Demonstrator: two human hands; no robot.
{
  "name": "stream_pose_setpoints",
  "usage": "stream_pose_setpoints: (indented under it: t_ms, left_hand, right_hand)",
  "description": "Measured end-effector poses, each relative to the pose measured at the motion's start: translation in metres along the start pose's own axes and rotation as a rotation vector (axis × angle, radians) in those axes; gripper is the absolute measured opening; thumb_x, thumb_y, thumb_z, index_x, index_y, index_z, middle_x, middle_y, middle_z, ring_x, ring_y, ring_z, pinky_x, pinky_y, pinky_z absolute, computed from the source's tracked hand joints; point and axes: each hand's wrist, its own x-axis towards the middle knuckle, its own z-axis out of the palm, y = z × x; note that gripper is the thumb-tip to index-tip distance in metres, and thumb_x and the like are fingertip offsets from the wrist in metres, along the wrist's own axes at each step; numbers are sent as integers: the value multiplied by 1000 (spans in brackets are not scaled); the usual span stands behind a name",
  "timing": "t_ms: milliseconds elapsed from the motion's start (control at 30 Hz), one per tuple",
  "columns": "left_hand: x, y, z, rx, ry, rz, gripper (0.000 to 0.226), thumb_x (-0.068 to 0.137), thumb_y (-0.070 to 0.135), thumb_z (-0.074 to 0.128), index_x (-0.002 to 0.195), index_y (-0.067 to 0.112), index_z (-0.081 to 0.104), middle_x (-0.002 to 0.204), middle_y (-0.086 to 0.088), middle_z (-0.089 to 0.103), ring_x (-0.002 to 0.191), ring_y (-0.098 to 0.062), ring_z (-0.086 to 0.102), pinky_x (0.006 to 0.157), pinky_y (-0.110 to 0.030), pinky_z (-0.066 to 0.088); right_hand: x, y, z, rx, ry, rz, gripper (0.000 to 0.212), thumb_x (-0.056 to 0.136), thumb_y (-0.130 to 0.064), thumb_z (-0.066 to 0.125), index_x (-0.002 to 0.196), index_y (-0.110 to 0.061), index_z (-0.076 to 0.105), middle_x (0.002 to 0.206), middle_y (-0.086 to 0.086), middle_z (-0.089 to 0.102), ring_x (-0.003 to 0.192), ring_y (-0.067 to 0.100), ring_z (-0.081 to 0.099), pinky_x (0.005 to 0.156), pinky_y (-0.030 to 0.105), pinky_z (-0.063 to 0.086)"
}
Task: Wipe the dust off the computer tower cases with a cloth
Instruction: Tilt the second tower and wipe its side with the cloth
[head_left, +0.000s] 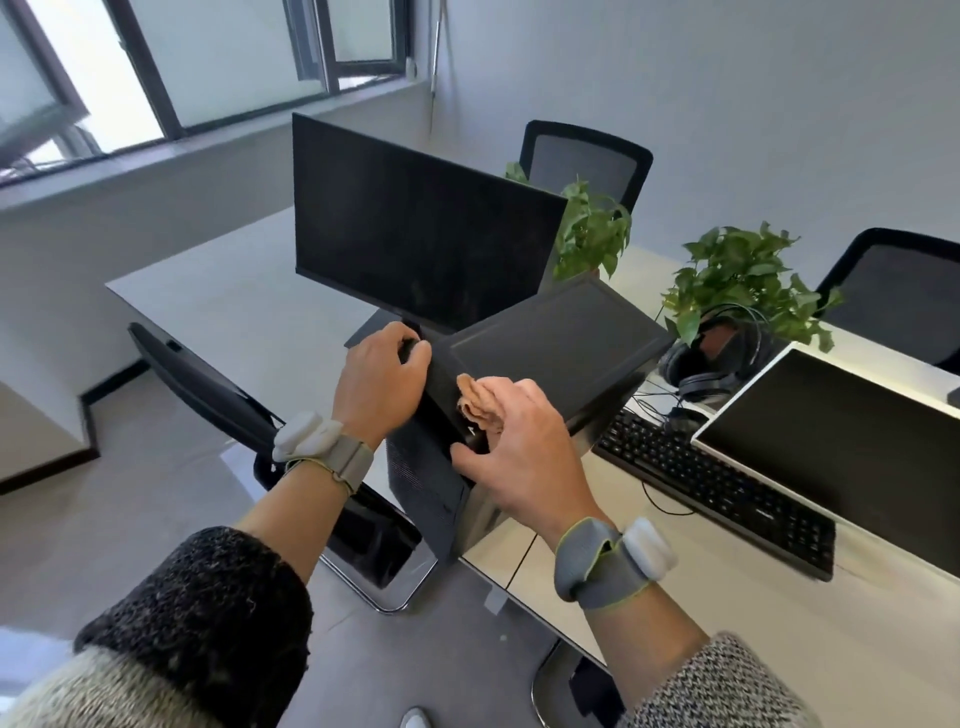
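Knitted sleeves (208, 623) lead to the black metal computer tower case (556, 338) at the near edge of the white desk (234, 301). Its top panel runs away far-right. My right hand (524, 457) grips the bunched tan wiping cloth (480, 400) on the near top corner, and I judge the unwiped surface lies beyond it. My left hand (382, 379) curls over the left edge, steadying. Just behind stands a black flat monitor (415, 228).

A: What stands on the table (234, 291)?
B: A dark monitor (415, 223) at the back, and a second monitor (841, 467) at the right with a black keyboard (717, 483) before it.
A: What else?
B: A leafy plant (592, 228), a nearer plant (743, 280), and headphones (696, 364) lying just beside it. A black chair (587, 161) stands beyond.
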Motion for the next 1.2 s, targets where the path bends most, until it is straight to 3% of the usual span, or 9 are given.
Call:
stream_pose_setpoints:
  t_ms: [133, 333, 500, 600, 733, 833, 1000, 1100, 1200]
  left_hand:
    - [-38, 6, 6, -37, 10, -65, 22, 103, 30, 50, 101, 17, 67, 98, 0, 68, 97, -23, 59, 85, -40, 46]
    - [-83, 21, 17, -77, 2, -104, 22, 103, 36, 50, 101, 18, 63, 101, -1, 68, 99, -22, 61, 91, -43, 49]
    - [-104, 46, 37, -12, -80, -58, 27, 105, 40, 51, 99, 15, 60, 101, -2, 60, 96, -20, 55, 81, -32, 38]
    - [-123, 65, 49, 28, -142, 6, 27, 105, 41, 52, 95, 16, 57, 102, -1, 55, 88, -12, 50, 80, -29, 33]
    - [-149, 96, 67, 73, -233, 136, 27, 103, 43, 57, 96, 17, 60, 100, -1, 56, 93, -16, 53, 75, -24, 37]
    - [-162, 113, 81, 105, -283, 221, 30, 103, 45, 57, 94, 17, 60, 95, -1, 60, 89, -17, 55, 67, -19, 36]
    - [-154, 118, 76, 124, -362, 252, 30, 102, 47, 60, 90, 20, 65, 87, 0, 67, 80, -15, 60, 64, -27, 46]
    - [-140, 107, 64, 90, -476, 237, 25, 102, 42, 59, 98, 22, 73, 91, 2, 72, 82, -16, 67, 76, -37, 57]
    - [-125, 90, 58, -75, -550, 206, 23, 103, 24, 53, 103, 22, 76, 88, 1, 73, 79, -18, 72, 80, -47, 62]
  right_hand:
    - [-26, 19, -18, 35, -1, -59, 47, 77, -31, 80, 122, -33, 65, 104, -7, 55, 93, 12, 54, 81, 27, 45]
    - [-42, 47, -46, 7, -9, -141, 55, 76, -25, 81, 129, -29, 69, 102, -3, 58, 93, 16, 57, 87, 27, 48]
    - [-57, 77, -83, 23, 55, -110, 54, 74, -13, 85, 124, -30, 74, 99, -3, 61, 88, 10, 54, 79, 2, 35]
    - [-72, 99, -111, 28, 67, -33, 57, 74, -16, 90, 126, -31, 74, 102, -4, 61, 92, 11, 54, 81, 4, 35]
    - [-91, 126, -150, -8, 70, 59, 61, 75, -15, 93, 131, -27, 72, 110, -1, 61, 104, 17, 56, 91, 25, 40]
    - [-99, 142, -171, -63, 39, 117, 65, 79, -9, 88, 139, -25, 67, 119, 1, 56, 111, 20, 56, 94, 25, 39]
    - [-105, 110, -161, -81, 85, -26, 61, 85, -5, 69, 143, -25, 64, 119, -1, 52, 107, 13, 53, 93, 16, 37]
    - [-100, 77, -131, -8, 132, -84, 46, 89, -22, 75, 134, -29, 69, 113, -3, 54, 100, 8, 55, 88, 12, 40]
    - [-90, 57, -108, 10, 192, -16, 37, 91, -39, 78, 127, -30, 72, 108, -4, 55, 96, 9, 57, 84, 20, 46]
